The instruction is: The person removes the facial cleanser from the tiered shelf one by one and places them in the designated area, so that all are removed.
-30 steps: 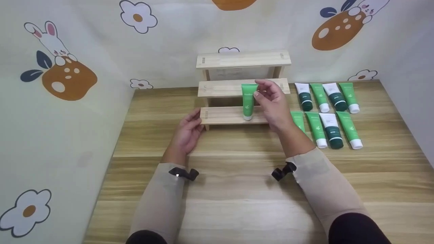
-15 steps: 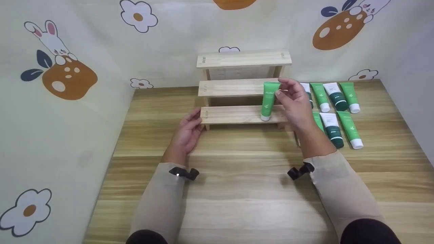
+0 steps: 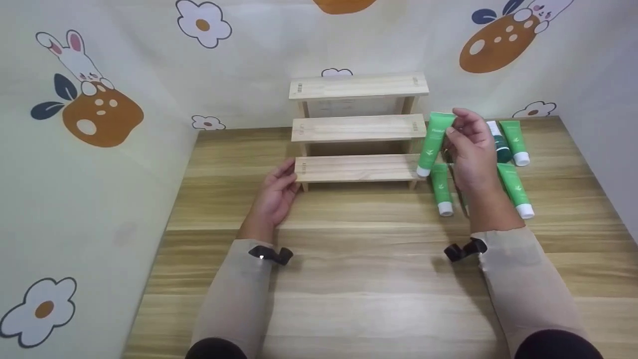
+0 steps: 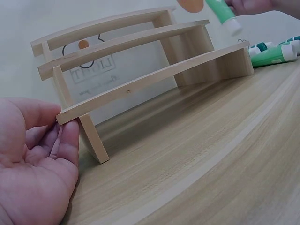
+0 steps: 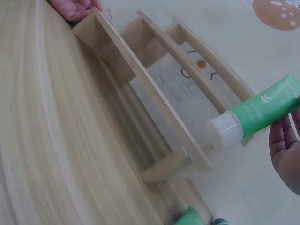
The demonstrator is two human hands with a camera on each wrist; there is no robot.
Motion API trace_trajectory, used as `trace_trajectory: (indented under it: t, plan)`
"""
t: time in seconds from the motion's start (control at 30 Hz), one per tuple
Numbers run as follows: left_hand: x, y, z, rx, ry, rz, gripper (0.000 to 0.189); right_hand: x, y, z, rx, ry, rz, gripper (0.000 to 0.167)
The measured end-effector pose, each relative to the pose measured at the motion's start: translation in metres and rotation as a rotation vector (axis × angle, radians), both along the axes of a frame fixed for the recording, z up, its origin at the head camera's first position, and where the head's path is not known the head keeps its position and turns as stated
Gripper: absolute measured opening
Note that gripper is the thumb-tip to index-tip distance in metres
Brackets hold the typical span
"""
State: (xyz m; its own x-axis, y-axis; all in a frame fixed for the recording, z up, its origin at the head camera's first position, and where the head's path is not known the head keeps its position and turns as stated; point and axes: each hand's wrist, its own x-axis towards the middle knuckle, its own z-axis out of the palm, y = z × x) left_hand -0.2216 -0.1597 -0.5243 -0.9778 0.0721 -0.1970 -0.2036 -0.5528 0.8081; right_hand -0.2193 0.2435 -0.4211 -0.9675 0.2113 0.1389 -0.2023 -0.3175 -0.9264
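A three-tier wooden display stand rises in steps against the back wall. At the left end of its lowest step, my left hand pinches the board's corner, thumb and fingers on either side of it, as the left wrist view shows. My right hand holds a green squeeze tube by its flat upper end, white cap pointing down. The tube is raised beside the stand's right end, its cap overlapping the lowest board's end in the head view.
More tubes lie in two rows right of the stand, partly hidden by my right hand: green ones with white caps and a white-and-dark-green one. A patterned cloth wall closes off the back of the wooden tabletop.
My right hand has carried the green tube rightward, from in front of the lower steps to past the stand's right end, tilting it more. The left hand stays on the stand.
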Motion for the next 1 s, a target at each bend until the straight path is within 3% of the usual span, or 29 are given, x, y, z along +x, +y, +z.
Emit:
trace_trajectory:
  t: [0.7, 1.0]
  plan:
    - [0.000, 0.001, 0.002, 0.013, -0.012, -0.005, 0.057, 0.016, 0.093, 0.002, -0.072, -0.058, -0.267, 0.038]
    - [-0.001, 0.000, 0.000, 0.016, -0.022, -0.010, 0.058, 0.015, 0.135, -0.002, -0.223, -0.052, -0.331, 0.036]
